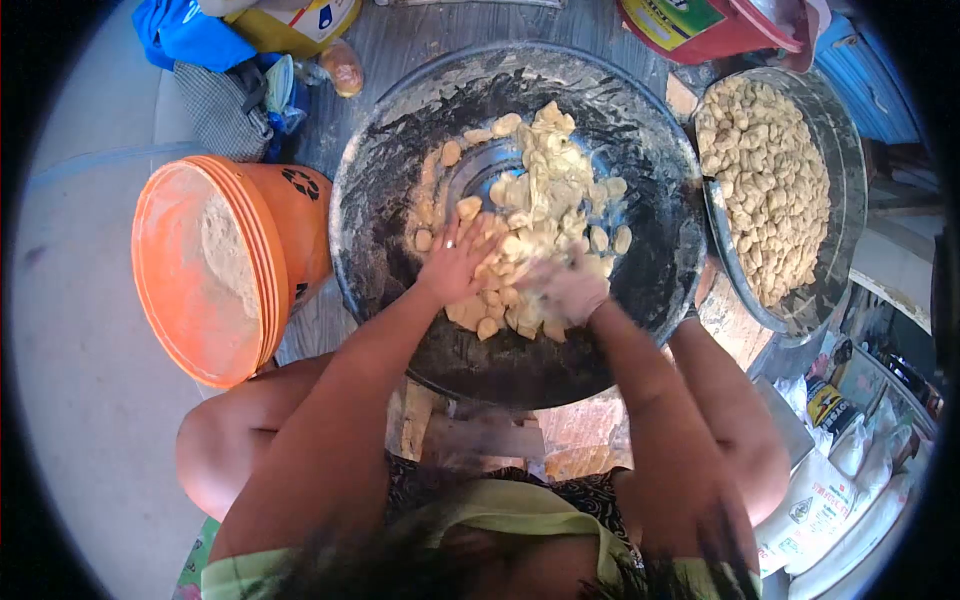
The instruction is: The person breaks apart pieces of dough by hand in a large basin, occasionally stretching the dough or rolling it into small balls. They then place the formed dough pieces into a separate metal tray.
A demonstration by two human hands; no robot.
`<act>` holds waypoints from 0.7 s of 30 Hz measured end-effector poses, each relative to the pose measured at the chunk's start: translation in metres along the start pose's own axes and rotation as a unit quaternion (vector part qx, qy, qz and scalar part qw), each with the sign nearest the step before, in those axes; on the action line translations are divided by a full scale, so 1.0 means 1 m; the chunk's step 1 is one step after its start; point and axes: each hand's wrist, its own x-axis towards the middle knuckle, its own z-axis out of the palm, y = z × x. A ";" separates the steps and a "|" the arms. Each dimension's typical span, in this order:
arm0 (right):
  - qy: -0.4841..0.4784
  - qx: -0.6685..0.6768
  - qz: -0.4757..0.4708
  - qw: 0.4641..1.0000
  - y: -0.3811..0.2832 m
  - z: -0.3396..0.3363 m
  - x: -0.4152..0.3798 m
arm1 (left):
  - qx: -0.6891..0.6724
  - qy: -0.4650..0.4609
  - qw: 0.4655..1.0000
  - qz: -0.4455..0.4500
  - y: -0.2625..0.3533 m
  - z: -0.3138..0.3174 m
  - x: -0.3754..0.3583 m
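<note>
Nearest: bare legs (725,410), bent, one at each side of a large round black basin (480,365), its inner wall streaked with pale powder.

In the basin: dough pieces (545,190), pale yellow to tan, many flattened and roundish, loosely heaped; those toward the far side clump into an irregular, layered mass, with single pieces scattered about it.

Left hand (462,262): ring worn; palm down, fingers extended and slightly spread, resting on the near-left part of the heap; no grip seen. Pieces lie under and around the fingertips.

Right hand (572,288): blurred, powder-dusted, at the right of the heap, fingers directed left into it. Their opening, and whether they grip a piece, cannot be told. Dough lies beside and beyond them.

Left of basin: orange bucket (150,270), tilted, containing pale powder (230,250).

Right, farther: second dark basin (843,145), holding many small tan lumps (770,190).

Far edge: red container (675,20), at right; yellow container (310,25), grey checked bag (222,110) and blue cloth (195,38), at left.
</note>
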 end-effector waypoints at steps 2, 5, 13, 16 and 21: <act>0.127 -0.024 0.127 0.983 0.032 -0.025 -0.025 | -0.021 -0.072 0.996 0.052 -0.001 -0.013 -0.016; 0.364 0.219 0.264 0.866 0.076 -0.024 -0.037 | -0.214 -0.119 0.968 -0.049 -0.010 -0.018 -0.011; 0.121 0.786 0.434 0.423 -0.010 0.053 -0.007 | -0.593 -0.065 0.712 -0.370 0.024 0.049 -0.025; 0.052 0.935 0.295 0.189 -0.052 0.088 0.028 | -0.769 -0.076 0.523 -0.359 0.048 0.031 -0.023; 0.096 0.926 0.218 0.292 -0.061 0.001 -0.004 | -0.797 -0.260 0.420 -0.347 0.023 -0.014 -0.005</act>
